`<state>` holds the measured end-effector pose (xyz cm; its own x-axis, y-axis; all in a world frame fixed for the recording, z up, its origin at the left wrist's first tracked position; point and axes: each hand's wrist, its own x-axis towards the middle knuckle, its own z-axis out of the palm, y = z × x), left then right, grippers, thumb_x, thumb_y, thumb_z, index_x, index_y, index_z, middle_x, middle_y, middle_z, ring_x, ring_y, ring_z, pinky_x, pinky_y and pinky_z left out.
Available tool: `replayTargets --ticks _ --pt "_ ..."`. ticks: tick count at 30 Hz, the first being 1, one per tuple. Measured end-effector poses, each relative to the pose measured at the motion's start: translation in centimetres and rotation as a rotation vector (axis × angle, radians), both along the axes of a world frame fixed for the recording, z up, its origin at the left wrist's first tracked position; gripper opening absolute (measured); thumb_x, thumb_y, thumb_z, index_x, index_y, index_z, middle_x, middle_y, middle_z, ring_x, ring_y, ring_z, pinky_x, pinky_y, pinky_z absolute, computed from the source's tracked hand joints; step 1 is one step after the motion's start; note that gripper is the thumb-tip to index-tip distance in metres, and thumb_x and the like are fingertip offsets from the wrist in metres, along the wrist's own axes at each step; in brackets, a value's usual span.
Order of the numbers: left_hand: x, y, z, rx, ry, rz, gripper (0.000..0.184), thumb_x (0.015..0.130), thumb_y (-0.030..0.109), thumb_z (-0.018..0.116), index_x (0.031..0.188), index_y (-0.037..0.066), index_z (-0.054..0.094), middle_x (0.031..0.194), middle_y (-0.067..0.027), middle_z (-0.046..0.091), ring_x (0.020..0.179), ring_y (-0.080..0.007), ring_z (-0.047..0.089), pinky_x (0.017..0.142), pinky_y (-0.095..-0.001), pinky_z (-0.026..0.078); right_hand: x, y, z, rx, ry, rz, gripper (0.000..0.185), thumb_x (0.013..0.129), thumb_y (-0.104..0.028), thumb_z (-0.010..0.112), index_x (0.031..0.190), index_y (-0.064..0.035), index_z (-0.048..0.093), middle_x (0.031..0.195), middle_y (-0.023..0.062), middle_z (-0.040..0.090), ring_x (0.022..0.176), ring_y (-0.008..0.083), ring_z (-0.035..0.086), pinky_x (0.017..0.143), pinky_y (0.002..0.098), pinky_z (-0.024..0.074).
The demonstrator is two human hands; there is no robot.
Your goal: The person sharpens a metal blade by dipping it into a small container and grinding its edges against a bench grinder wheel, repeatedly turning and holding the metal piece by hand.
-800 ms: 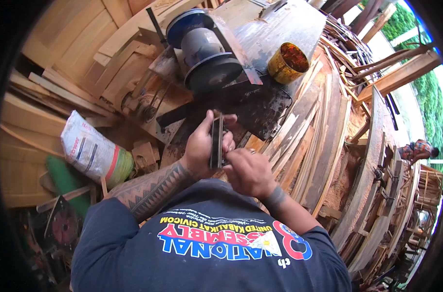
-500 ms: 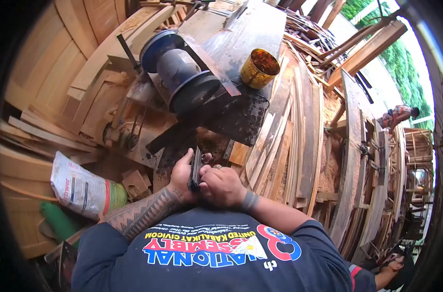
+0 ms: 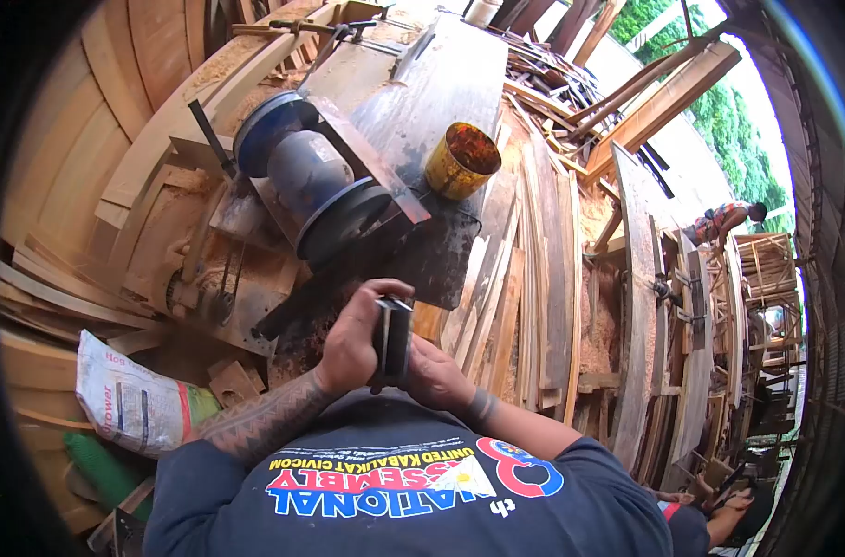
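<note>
Close in front of my chest I hold a dark, flat rectangular piece [image 3: 395, 336] upright; a pale, shiny edge shows along its side. I cannot make out its exact kind. My left hand [image 3: 352, 336] is closed around its left side, with a finger reaching over the top. My right hand [image 3: 434, 373] grips the lower right side, its fingertips partly hidden behind the piece. Just beyond my hands stands a blue-and-grey bench grinder [image 3: 309, 176] with a dark wheel facing me. A yellow, stained can [image 3: 461, 162] sits right of it.
A white-and-green sack [image 3: 130, 395] lies at the left near my elbow. Long boards [image 3: 557, 269] and sawdust fill the right side. A long plank [image 3: 639, 316] stands farther right. One person [image 3: 727, 221] bends over at far right; another person's arm [image 3: 727, 520] shows lower right.
The dark piece has turned to show its broad face. My left hand has raised a finger over its top, and my right hand has shifted lower. The view has shifted slightly.
</note>
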<state>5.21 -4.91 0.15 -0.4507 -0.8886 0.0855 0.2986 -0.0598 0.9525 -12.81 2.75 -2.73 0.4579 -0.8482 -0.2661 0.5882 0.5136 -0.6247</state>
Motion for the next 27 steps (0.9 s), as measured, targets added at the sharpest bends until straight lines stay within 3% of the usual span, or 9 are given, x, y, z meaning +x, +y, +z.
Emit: replayTargets --ticks 2,5,10,13,15,18,21,23,27 --pt "-0.3 -1.4 2.1 -0.241 -0.309 -0.032 0.055 0.125 0.040 0.028 0.155 0.004 0.057 0.122 -0.0077 0.060 0.108 -0.0129 0.057 0.105 -0.0289 0.047 -2.3 -1.8 -1.6 -0.054 -0.097 0.118 0.056 0.115 -0.039 0.063 0.158 -0.0074 0.048 0.142 0.0109 0.066 0.127 0.0265 0.069 0.103 0.0441 0.0590" --pt "-2.0 -4.0 1.3 -0.280 -0.330 -0.132 0.055 0.125 0.037 0.027 0.158 0.004 0.056 0.129 -0.0087 0.058 0.115 -0.0130 0.055 0.110 -0.0318 0.045 -5.4 -5.4 -4.0 -0.104 -0.365 0.378 0.060 0.112 -0.039 0.069 0.159 -0.0071 0.049 0.139 0.0115 0.068 0.127 0.0264 0.070 0.105 0.0444 0.0585" --pt "-5.1 -4.6 1.0 0.136 -0.207 -0.115 0.055 0.125 0.038 0.030 0.162 0.004 0.052 0.130 -0.0082 0.060 0.119 -0.0169 0.059 0.113 -0.0333 0.046 -10.7 -11.3 -2.3 -0.154 -0.064 0.289 0.069 0.099 -0.031 0.087 0.153 -0.0050 0.053 0.129 0.0157 0.074 0.119 0.0296 0.074 0.105 0.0479 0.0596" --pt "-4.7 -5.2 -1.5 -0.008 -0.321 -0.032 0.052 0.125 0.035 0.033 0.162 0.004 0.052 0.127 -0.0071 0.064 0.118 -0.0170 0.062 0.110 -0.0330 0.048 -15.6 -17.5 -1.6 -0.247 0.095 0.129 0.056 0.100 -0.017 0.083 0.147 -0.0053 0.055 0.120 0.0156 0.077 0.108 0.0282 0.077 0.095 0.0470 0.0635" --pt "-3.8 -4.5 -1.3 0.093 -0.384 -0.037 0.043 0.118 0.027 0.054 0.152 0.003 0.060 0.122 -0.0066 0.068 0.116 -0.0174 0.065 0.106 -0.0335 0.052 -19.9 -23.0 -0.5 -0.180 0.235 0.041 0.035 0.106 -0.017 0.074 0.136 -0.0037 0.059 0.116 0.0161 0.078 0.102 0.0278 0.078 0.092 0.0442 0.0637" --pt "-2.7 -2.2 -1.2 0.141 -0.522 -0.019 0.036 0.108 0.022 0.068 0.138 0.002 0.070 0.118 -0.0093 0.071 0.112 -0.0191 0.071 0.101 -0.0351 0.056 -24.0 -33.0 1.6 -0.456 0.815 -0.159 0.033 0.105 -0.025 0.076 0.127 -0.0009 0.070 0.103 0.0133 0.080 0.097 0.0241 0.079 0.083 0.0377 0.0633" --pt "-1.5 -0.9 -0.4 0.006 -0.747 -0.065 0.029 0.102 0.021 0.074 0.126 0.005 0.076 0.113 -0.0116 0.073 0.107 -0.0245 0.074 0.097 -0.0380 0.059 -25.7 -41.3 2.1 -0.785 1.669 -0.114 0.048 0.093 -0.035 0.080 0.121 0.0037 0.076 0.116 0.0265 0.080 0.112 0.0420 0.077 0.098 0.0475 0.0611" --pt "-0.3 -0.1 -0.2 -0.063 -0.899 -0.133 0.026 0.100 0.021 0.074 0.120 0.006 0.077 0.109 -0.0135 0.074 0.105 -0.0292 0.076 0.095 -0.0406 0.060 -24.7 -44.8 0.0 -0.886 2.063 0.022 0.037 0.097 -0.028 0.072 0.118 0.0016 0.080 0.122 0.0272 0.079 0.118 0.0407 0.077 0.101 0.0472 0.0619" --pt "3.0 3.3 0.3 -0.118 -1.053 -0.310 0.030 0.100 0.029 0.078 0.122 0.007 0.076 0.115 -0.0165 0.076 0.111 -0.0351 0.074 0.098 -0.0455 0.059 -23.3 -50.5 -7.7 -0.964 2.173 0.526 0.027 0.095 -0.017 0.065 0.105 -0.0021 0.085 0.117 0.0255 0.081 0.111 0.0386 0.080 0.098 0.0463 0.0639"
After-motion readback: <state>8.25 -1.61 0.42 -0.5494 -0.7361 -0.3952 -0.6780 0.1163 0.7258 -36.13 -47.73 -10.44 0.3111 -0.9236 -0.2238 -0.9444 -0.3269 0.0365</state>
